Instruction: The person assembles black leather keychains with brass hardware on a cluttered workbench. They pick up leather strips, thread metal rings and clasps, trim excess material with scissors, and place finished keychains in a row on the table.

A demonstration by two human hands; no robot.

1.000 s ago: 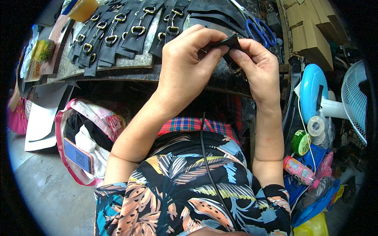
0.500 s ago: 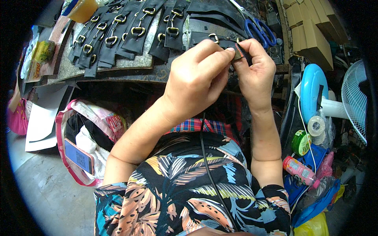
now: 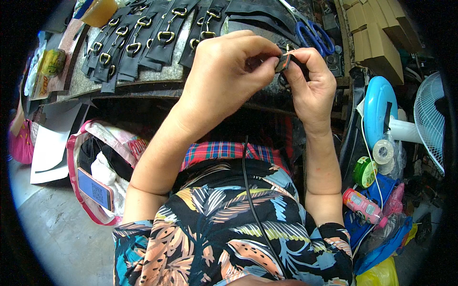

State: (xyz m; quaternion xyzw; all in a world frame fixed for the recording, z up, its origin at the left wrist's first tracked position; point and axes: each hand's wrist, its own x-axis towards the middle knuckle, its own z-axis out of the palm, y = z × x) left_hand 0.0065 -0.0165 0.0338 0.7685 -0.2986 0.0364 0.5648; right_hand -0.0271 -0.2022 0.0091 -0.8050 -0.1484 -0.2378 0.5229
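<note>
Above the bench edge, both my hands meet at a black leather strap (image 3: 286, 62) whose folded end shows a reddish-orange edge. My right hand (image 3: 312, 81) pinches this end between thumb and fingers. My left hand (image 3: 229, 69) has its thumb and index finger closed at the strap's left side; its other fingers are curled out of sight. A small brass-coloured metal piece (image 3: 287, 47) shows just beyond the fingertips. Most of the strap is hidden by the hands. Close by on the bench lie several black straps (image 3: 166, 40) with gold-coloured horsebit hardware.
Blue-handled scissors (image 3: 315, 39) lie at the back right, near cardboard boxes (image 3: 379, 52). A fan (image 3: 431, 124) and a blue round object (image 3: 378, 107) stand to the right. At left, a bag (image 3: 74, 167) holds a phone (image 3: 95, 188) and white cloth.
My left hand has shifted left and slightly away from me, its wrist turning. The strap end has tilted, while my right hand stays nearly in place.
</note>
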